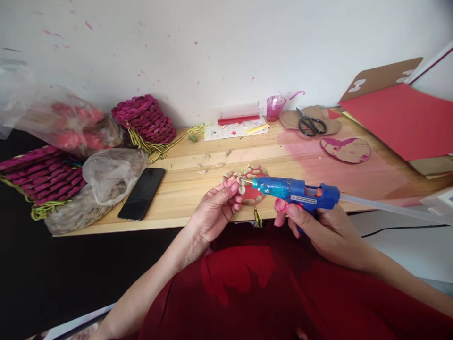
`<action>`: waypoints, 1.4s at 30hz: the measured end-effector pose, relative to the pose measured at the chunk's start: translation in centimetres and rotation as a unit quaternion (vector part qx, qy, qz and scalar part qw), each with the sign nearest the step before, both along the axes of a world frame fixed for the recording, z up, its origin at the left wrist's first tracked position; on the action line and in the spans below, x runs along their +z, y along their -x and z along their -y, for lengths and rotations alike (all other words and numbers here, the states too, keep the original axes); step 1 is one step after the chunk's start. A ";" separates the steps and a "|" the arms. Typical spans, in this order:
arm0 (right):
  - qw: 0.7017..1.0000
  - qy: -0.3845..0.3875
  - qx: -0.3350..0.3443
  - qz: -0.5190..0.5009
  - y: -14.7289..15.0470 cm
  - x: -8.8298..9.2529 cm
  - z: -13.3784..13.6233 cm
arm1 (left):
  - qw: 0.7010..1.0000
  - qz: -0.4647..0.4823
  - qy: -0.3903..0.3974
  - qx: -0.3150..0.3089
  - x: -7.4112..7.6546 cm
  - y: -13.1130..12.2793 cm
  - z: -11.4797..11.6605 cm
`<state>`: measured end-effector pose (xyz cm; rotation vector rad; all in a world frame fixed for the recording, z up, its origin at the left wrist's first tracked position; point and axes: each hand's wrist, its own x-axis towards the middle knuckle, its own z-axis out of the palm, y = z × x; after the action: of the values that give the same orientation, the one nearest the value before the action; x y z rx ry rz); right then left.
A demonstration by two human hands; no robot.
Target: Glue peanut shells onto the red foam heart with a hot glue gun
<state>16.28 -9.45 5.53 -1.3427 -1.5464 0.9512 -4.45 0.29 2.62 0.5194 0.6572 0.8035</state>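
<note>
My left hand (215, 210) pinches a small tan peanut shell (242, 188) between thumb and fingertips, above the table's front edge. My right hand (329, 231) is wrapped round the handle of a blue hot glue gun (283, 188). The gun's metal nozzle points left and meets the shell, or nearly so. A clear glue stick (382, 206) juts from its rear. Behind both hands lies a red card piece (252, 193) bordered with similar shells, partly hidden by my hand and the gun. A yellow-green tassel (258, 218) hangs at its lower edge.
Loose shells (202, 172) are scattered on the wooden table (184, 189). Leftward are a black phone (142, 193), plastic bags (109, 174) and magenta woven pieces (145, 118). Scissors (311, 123), a pink-stained cup (275, 108), a cardboard oval (346, 150) and red sheets (399, 120) stand or lie rightward.
</note>
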 end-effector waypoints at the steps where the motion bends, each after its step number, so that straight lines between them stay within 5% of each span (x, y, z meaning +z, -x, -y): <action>1: 1.000 0.001 0.000 0.000 0.0 0.0 0.0 | 1.000 0.000 0.001 0.004 0.0 0.0 0.0; 42: 1.000 0.014 -0.018 0.020 -0.2 -0.7 -0.9 | 1.000 0.000 0.019 0.004 -0.7 0.0 -0.2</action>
<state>16.47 -8.59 4.78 -1.4124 -1.5400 0.9318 -4.42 0.44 1.95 0.4823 0.6745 0.7960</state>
